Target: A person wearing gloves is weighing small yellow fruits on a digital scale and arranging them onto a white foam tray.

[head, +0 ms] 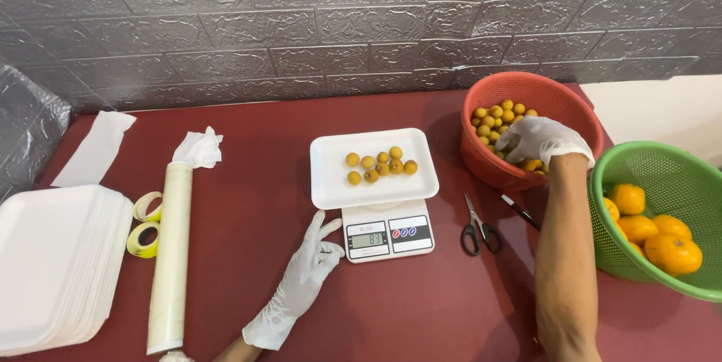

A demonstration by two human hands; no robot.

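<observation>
My right hand, in a white glove, reaches into a red basket of small yellow round fruits and closes over some of them. My left hand, also gloved, rests flat on the dark red table just left of a small white kitchen scale, fingers apart and holding nothing. On the scale sits a white foam tray with several of the small yellow fruits in it.
A green basket with oranges stands at the right edge. Black scissors and a pen lie between scale and baskets. At left are a cling film roll, tape rolls, a foam tray stack and a paper strip.
</observation>
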